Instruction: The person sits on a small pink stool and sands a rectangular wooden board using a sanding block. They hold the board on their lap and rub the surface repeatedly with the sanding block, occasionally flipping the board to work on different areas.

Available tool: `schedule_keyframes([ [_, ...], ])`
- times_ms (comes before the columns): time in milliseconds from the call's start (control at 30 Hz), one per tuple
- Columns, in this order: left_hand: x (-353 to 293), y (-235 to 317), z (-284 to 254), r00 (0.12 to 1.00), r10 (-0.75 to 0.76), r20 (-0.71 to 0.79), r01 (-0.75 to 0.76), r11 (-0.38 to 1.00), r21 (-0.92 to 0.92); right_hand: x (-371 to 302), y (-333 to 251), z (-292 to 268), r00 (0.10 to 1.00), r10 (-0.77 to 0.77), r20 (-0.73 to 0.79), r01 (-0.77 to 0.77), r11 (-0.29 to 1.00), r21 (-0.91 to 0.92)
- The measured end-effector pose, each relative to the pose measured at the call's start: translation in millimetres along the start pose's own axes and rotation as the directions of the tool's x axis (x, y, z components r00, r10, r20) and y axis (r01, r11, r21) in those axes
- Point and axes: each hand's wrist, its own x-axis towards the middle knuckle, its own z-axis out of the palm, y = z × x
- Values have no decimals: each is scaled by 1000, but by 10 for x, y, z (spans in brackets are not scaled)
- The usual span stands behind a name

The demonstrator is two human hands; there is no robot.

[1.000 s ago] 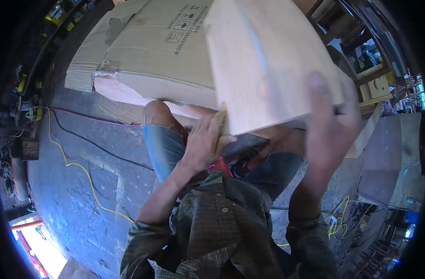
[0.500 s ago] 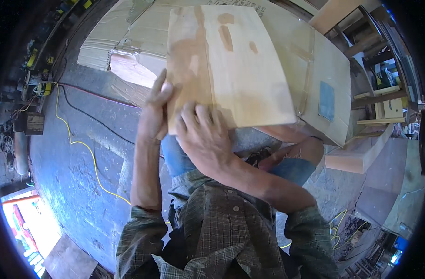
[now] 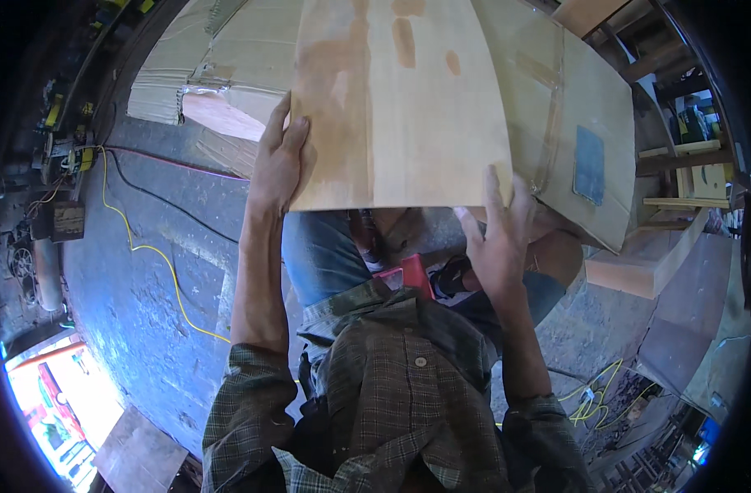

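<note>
A pale wooden panel (image 3: 429, 140) with a curved right side and a browner left strip is tilted up in front of me. Its upper end reaches out of the picture. Reddish-brown patches mark its surface. My left hand (image 3: 277, 168) grips the panel's left edge, thumb over the face and the other fingers mostly hidden at the side. At the near right corner is my right hand (image 3: 499, 238), fingers spread and slightly blurred, with fingertips at the panel's corner and the thumb by its near edge.
A large cardboard sheet (image 3: 593, 90) lies beneath and beyond the panel, a blue-grey rectangular piece (image 3: 589, 164) on its right part. A yellow cord (image 3: 163, 264) crosses the floor at left. Between my legs is a red object (image 3: 416, 275). Wooden boards (image 3: 630, 275) stand at right.
My right hand has moved off the panel's face, rightward to its near right corner. The left hand keeps hold of the left edge. In the picture, the panel sits slightly higher.
</note>
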Motion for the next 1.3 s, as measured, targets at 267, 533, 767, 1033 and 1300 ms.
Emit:
schedule_keyframes([
  [267,679,617,235,967,113,227,-247,626,739,128,42,-8,997,58,-55,-65,989,-134],
  [533,-6,247,774,644,357,676,-736,49,675,227,391,-320,962,164,-217,-199,968,-152],
  [767,935,-97,342,859,253,445,-461,2,888,326,1450,-461,875,468,-123,-474,776,-417],
  [1033,263,149,790,710,189,678,-698,71,712,477,1541,-494,873,482,-77,-459,759,-462],
  [1300,1025,15,380,941,168,296,-318,129,939,581,1321,-676,804,572,-160,-578,816,11],
])
